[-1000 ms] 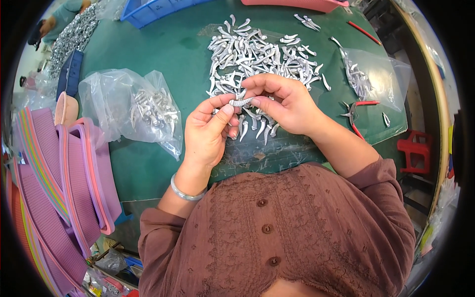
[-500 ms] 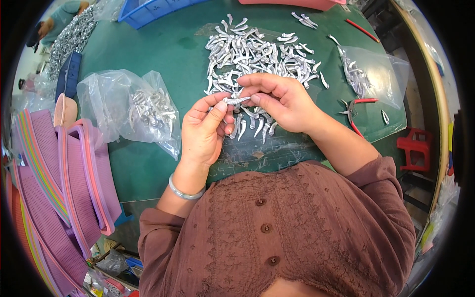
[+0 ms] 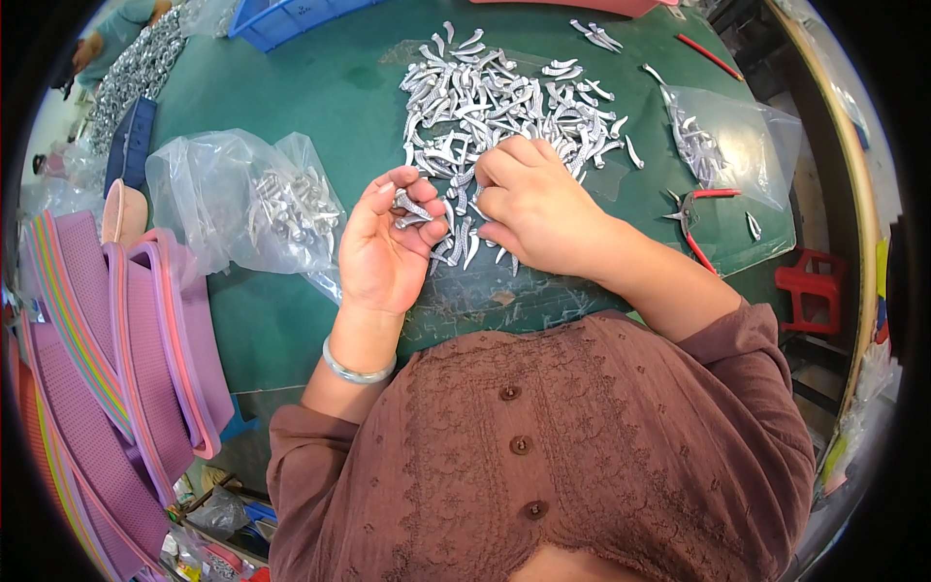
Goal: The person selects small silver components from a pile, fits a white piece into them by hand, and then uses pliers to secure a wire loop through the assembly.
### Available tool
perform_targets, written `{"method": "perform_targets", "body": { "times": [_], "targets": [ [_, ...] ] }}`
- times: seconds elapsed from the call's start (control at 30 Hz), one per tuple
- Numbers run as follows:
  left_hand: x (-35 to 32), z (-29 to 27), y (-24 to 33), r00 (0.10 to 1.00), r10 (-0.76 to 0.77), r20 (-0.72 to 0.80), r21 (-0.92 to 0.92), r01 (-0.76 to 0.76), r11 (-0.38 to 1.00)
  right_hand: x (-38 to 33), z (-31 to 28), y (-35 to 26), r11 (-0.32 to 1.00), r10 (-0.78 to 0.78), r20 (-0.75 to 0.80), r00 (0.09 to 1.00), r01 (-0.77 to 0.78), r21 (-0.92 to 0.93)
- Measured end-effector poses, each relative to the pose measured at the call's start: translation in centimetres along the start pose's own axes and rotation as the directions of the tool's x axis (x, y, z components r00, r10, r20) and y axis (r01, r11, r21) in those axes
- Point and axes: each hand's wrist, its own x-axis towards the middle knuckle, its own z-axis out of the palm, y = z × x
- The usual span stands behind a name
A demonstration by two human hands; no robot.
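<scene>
My left hand (image 3: 380,247) is turned palm up, fingers curled round a few small silver curved metal pieces (image 3: 412,210) shaped like little horns. At the near edge of the pile of silver horn-shaped pieces (image 3: 475,102), my right hand (image 3: 543,209) has its fingers bent down and drawn together. Its fingertips touch or nearly touch the loose pieces; whether one is pinched there is hidden. Several more pieces lie between and just below my two hands on the green tabletop (image 3: 320,87).
Left of the pile lies a clear plastic bag (image 3: 218,199) with silver pieces inside; another bag (image 3: 742,145) is on the right. Red-handled pliers (image 3: 690,218) and a red stick (image 3: 710,56) lie there too. Purple baskets (image 3: 155,359) crowd the left edge. A blue bin (image 3: 301,21) stands at the back.
My hands have moved apart. The piece that both held between them is now with others in my left hand's fingers, and my right hand has turned down onto the pile.
</scene>
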Motion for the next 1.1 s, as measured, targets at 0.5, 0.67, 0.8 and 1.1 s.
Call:
{"method": "perform_targets", "body": {
  "times": [0.5,0.67,0.8,1.1],
  "targets": [
    [-0.5,0.7,-0.3,0.998,0.012,-0.059,0.265,0.004,0.964,0.4,0.1,0.3,0.590,0.331,-0.051,0.942,-0.164,0.791],
    [-0.9,1.4,-0.6,0.988,-0.151,-0.011,0.397,0.143,0.906,0.7,-1.2,0.2,0.031,0.454,0.173,0.874,-0.209,0.977],
    [-1.0,2.2,-0.9,0.985,-0.171,-0.025,0.410,0.166,0.897,0.7,-0.8,0.5,-0.009,0.447,0.165,0.879,-0.180,0.984],
    [-0.8,1.9,-0.7,0.990,-0.140,0.000,0.351,0.131,0.927,0.5,0.1,0.8,0.017,0.468,0.174,0.867,-0.205,0.979]
  ]
}}
